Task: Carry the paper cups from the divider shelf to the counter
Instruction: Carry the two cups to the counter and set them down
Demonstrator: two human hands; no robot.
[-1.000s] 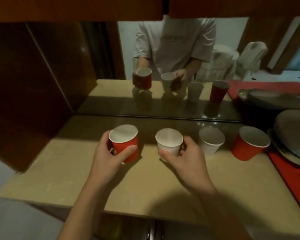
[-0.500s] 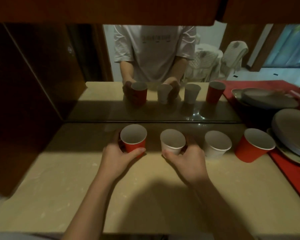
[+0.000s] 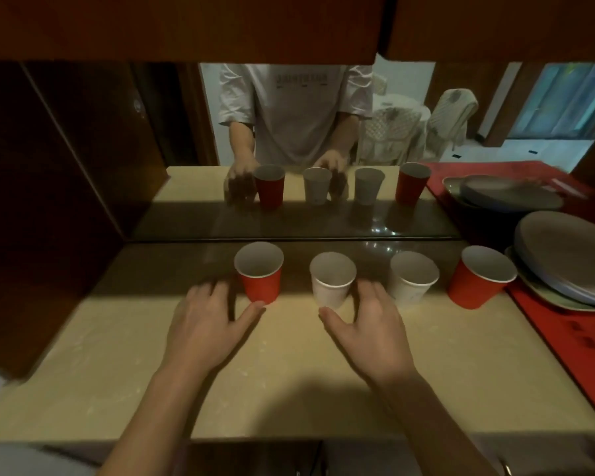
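Observation:
Several paper cups stand upright in a row on the beige counter [image 3: 289,383], close to a mirror. From the left: a red cup [image 3: 260,273], a white cup [image 3: 332,281], a second white cup [image 3: 413,278] and a second red cup [image 3: 478,278]. My left hand [image 3: 208,324] is just left of and in front of the first red cup, fingers spread, its thumb tip near the cup's base. My right hand [image 3: 368,326] is beside the first white cup, fingers apart, holding nothing.
A mirror [image 3: 186,218] behind the cups reflects them, my hands and my torso. Stacked grey plates [image 3: 571,255] sit on a red cloth [image 3: 571,341] at the right. Dark wooden cabinets hang overhead and a dark panel [image 3: 31,201] stands at the left.
Both hands set their cups down on the counter near the mirror and let go. They have drawn slightly back with fingers spread.

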